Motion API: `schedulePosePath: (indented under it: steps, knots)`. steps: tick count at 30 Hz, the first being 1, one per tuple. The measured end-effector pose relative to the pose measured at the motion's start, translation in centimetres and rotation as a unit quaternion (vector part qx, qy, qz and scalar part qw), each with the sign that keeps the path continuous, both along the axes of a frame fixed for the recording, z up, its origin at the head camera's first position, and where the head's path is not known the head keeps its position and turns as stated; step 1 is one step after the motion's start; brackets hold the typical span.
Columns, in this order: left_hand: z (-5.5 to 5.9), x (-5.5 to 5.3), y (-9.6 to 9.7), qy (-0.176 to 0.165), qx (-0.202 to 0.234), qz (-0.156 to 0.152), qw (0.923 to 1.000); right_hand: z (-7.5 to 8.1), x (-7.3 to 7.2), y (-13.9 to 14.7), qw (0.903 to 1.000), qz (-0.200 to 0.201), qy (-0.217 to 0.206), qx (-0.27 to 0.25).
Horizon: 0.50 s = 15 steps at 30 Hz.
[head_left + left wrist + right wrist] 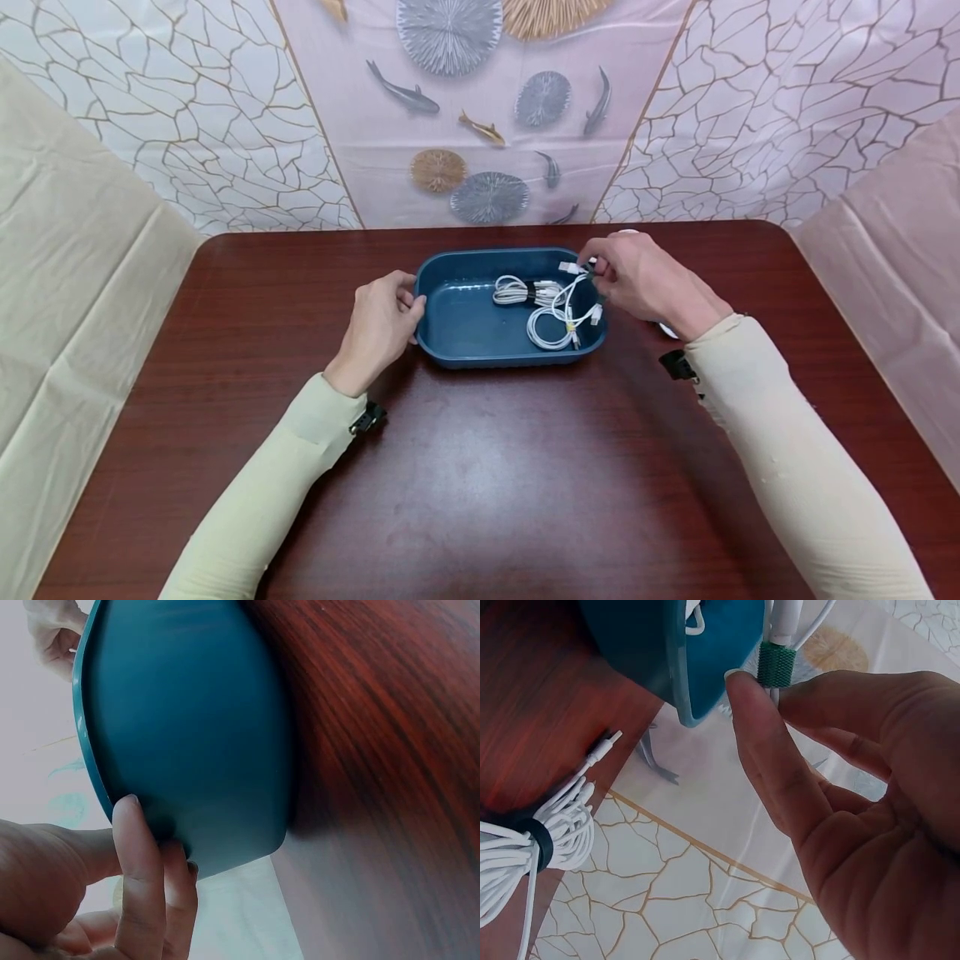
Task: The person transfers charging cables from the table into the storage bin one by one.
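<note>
A dark blue plastic bin [459,332] stands on the table, its rim showing in the left wrist view. My left hand [377,329] grips the bin's left end, with thumb and fingers on either side of the rim. Above the bin's right end, my right hand [641,273] pinches a white USB cable [573,287] between thumb and fingertip, right below its green tie [777,666]. Inside the bin lie a white cable bundle [512,292] with a black band and a round white cable coil [538,340] with a yellow tie; the pinched cable partly overlaps them in the head view.
Right of the bin, a thick white cable bundle [568,832] with a dark band lies on the brown table [480,467], mostly hidden by my right hand in the head view. A patterned cloth backdrop [495,125] rises behind the table.
</note>
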<state>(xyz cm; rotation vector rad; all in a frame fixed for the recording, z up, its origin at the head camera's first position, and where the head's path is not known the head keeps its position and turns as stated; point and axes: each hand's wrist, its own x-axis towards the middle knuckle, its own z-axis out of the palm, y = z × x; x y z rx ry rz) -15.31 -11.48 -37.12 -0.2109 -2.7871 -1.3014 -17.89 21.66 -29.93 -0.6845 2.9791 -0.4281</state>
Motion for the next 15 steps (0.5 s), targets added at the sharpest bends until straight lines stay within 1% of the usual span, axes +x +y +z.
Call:
schedulePosePath:
  steps: [5, 10, 15]
  knots:
    - [0.01, 0.02, 0.03, -0.002, -0.001, -0.001, 1.0, -0.18, -0.02, -0.25, 0.9999, 0.004, 0.009, -0.004]
    - [0.03, 0.07, 0.01, 0.002, -0.001, -0.001, 1.0, -0.45, -0.14, -0.54, 0.9995, 0.019, 0.022, -0.012]
    - [0.05, 0.07, -0.01, 0.002, -0.001, -0.001, 1.0, -0.57, -0.15, -0.93, 0.9996, 0.022, 0.016, -0.009]
